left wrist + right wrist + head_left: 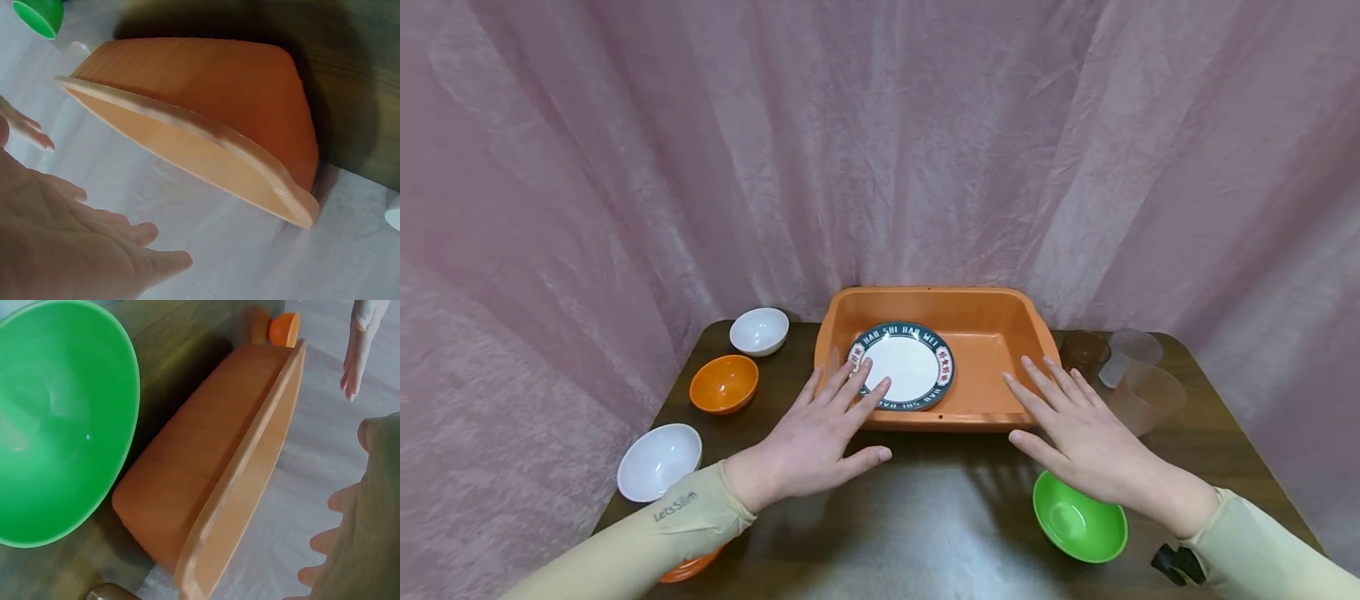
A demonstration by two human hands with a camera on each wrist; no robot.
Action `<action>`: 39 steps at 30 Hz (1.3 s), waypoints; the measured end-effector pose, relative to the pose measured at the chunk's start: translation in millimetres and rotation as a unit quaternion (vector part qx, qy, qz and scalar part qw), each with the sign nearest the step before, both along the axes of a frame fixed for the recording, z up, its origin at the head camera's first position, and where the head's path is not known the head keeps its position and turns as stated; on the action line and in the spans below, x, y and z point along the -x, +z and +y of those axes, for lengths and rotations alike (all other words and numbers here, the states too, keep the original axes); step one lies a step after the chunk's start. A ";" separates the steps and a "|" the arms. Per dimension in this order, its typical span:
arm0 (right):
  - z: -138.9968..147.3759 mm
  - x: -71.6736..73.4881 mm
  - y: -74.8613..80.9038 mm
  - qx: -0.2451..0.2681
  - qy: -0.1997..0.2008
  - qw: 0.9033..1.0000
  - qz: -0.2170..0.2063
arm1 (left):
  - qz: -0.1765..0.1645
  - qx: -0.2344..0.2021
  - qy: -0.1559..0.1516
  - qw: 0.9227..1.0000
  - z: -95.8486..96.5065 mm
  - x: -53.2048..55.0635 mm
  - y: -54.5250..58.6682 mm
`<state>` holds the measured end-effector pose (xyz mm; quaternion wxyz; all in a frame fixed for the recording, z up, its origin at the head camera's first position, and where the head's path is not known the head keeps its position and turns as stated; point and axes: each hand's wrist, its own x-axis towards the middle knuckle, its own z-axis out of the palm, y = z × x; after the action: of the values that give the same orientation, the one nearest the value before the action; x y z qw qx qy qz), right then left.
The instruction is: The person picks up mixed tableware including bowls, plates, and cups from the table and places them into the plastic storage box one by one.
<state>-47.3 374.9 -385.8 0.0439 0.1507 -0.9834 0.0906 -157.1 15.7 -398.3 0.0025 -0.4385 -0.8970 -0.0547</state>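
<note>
Basin at centre, left hand and right hand spread near it

A pink curtain in soft vertical folds fills the background, behind a dark wood-grained table. The orange basin stands in the middle of the table's far part, one long side toward the person. Two pale sleeves reach forward: the left sleeve bears small dark lettering near the cuff, and the right sleeve comes in from the other side.

The left hand hangs in the air, fingers straight and parted, thumb out to the side, holding nothing. In the head view its fingertips overlap the plate, but the left wrist view shows a gap between hand and basin. The right hand is likewise straight-fingered, parted and free of anything, near the basin's right end.

Inside the basin, toward its left end, the plate lies face up, white with a dark, lettered rim.

Down the table's left side run a large white bowl, an orange bowl, a smaller white bowl and a second orange bowl, mostly hidden by the sleeve. A green bowl sits just nearer than the right hand. Right of the basin are a pale translucent cup, a clear cup and a brown cup. Smallest is a black object beside the right cuff, too covered to identify.
</note>
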 end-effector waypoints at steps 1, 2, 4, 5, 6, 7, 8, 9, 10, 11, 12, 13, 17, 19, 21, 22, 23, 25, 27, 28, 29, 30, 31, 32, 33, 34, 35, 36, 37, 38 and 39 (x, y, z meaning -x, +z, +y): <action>1.1 -1.7 0.4 0.003 -0.001 1.000 0.000 | -0.001 -0.001 -0.003 1.000 1.3 -1.1 -0.3; 2.4 -3.5 0.5 0.005 -0.003 1.000 0.001 | -0.001 -0.001 -0.006 1.000 2.6 -2.4 -0.7; 5.2 -7.6 1.2 0.010 -0.005 1.000 0.003 | 0.003 -0.004 -0.014 1.000 5.5 -5.5 -1.0; 7.0 -9.7 1.0 0.012 -0.006 1.000 0.005 | 0.003 -0.003 -0.018 1.000 7.0 -7.4 -1.0; 9.2 -12.1 1.0 0.014 -0.006 1.000 0.008 | 0.006 -0.004 -0.023 1.000 8.5 -9.4 -0.9; 11.5 -14.7 0.7 0.015 -0.007 1.000 0.010 | 0.008 -0.004 -0.029 1.000 10.1 -11.6 -1.1; 14.0 -17.2 0.3 0.015 -0.009 1.000 0.013 | 0.012 -0.006 -0.036 0.999 11.7 -13.9 -1.4; 16.7 -19.9 -0.2 0.016 -0.011 1.000 0.016 | 0.015 -0.008 -0.044 0.999 13.5 -16.2 -1.8; 19.9 -22.3 -1.0 0.016 -0.014 1.000 0.017 | 0.020 -0.010 -0.052 0.998 15.7 -18.4 -2.4; 23.0 -25.0 -1.8 0.017 -0.017 1.000 0.019 | 0.026 -0.014 -0.061 0.998 18.0 -20.8 -3.0; 26.4 -27.5 -2.8 0.018 -0.019 0.999 0.021 | 0.030 -0.016 -0.070 0.997 20.5 -23.1 -3.6; 29.4 -29.8 -3.9 0.020 -0.023 0.999 0.022 | 0.032 -0.020 -0.079 0.996 23.0 -25.4 -4.3; 41.3 -38.9 -8.0 0.032 -0.040 0.998 0.020 | 0.042 -0.028 -0.116 0.992 34.7 -36.0 -7.8; 46.8 -43.6 -9.8 0.042 -0.054 0.998 0.011 | 0.048 -0.030 -0.135 0.989 41.3 -41.8 -10.3; 51.6 -48.2 -11.7 0.052 -0.068 0.996 -0.001 | 0.054 -0.027 -0.152 0.987 48.2 -47.9 -12.8; 53.7 -50.4 -12.7 0.057 -0.074 0.996 -0.007 | 0.058 -0.025 -0.161 0.985 51.6 -51.0 -14.0; 55.7 -52.4 -13.8 0.061 -0.080 0.995 -0.010 | 0.061 -0.023 -0.169 0.983 55.0 -54.1 -15.3; 58.6 -56.1 -15.9 0.069 -0.090 0.993 -0.014 | 0.070 -0.015 -0.185 0.980 61.5 -60.0 -17.8; 61.4 -59.4 -18.0 0.077 -0.099 0.992 -0.021 | 0.077 -0.003 -0.197 0.977 67.5 -65.6 -20.1; 63.1 -60.9 -19.0 0.081 -0.104 0.991 -0.025 | 0.079 0.003 -0.203 0.976 70.4 -68.1 -21.4; 64.7 -62.4 -20.0 0.083 -0.110 0.990 -0.030 | 0.081 0.010 -0.208 0.975 73.2 -70.5 -22.9; 66.4 -63.8 -21.0 0.086 -0.116 0.989 -0.037 | 0.083 0.017 -0.213 0.973 75.8 -72.8 -24.5; 68.2 -65.1 -22.2 0.089 -0.122 0.988 -0.045 | 0.082 0.024 -0.217 0.972 78.3 -74.8 -26.2; 70.1 -66.5 -23.7 0.090 -0.128 0.986 -0.051 | 0.082 0.032 -0.221 0.971 80.7 -76.9 -28.1; 72.0 -68.0 -25.5 0.091 -0.133 0.985 -0.057 | 0.082 0.040 -0.225 0.970 82.9 -78.6 -30.1; 73.8 -69.3 -27.6 0.094 -0.138 0.984 -0.064 | 0.083 0.046 -0.229 0.969 84.8 -80.3 -32.2; 75.5 -70.5 -30.0 0.096 -0.142 0.983 -0.068 | 0.087 0.053 -0.233 0.967 86.6 -81.7 -34.2; 77.2 -71.6 -32.4 0.098 -0.145 0.982 -0.071 | 0.091 0.058 -0.237 0.966 88.5 -83.0 -36.1; 78.8 -72.6 -35.0 0.100 -0.148 0.981 -0.075 | 0.095 0.063 -0.241 0.964 90.2 -84.1 -37.7; 80.2 -73.6 -37.5 0.100 -0.151 0.980 -0.076 | 0.102 0.067 -0.244 0.962 91.8 -85.2 -39.3; 81.6 -74.5 -39.8 0.101 -0.154 0.980 -0.079 | 0.105 0.071 -0.247 0.961 93.2 -85.9 -40.7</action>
<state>27.3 456.5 -425.6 -0.0058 -0.0149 -0.9811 0.1928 -71.2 108.9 -439.0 0.0522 -0.6491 -0.7568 0.0562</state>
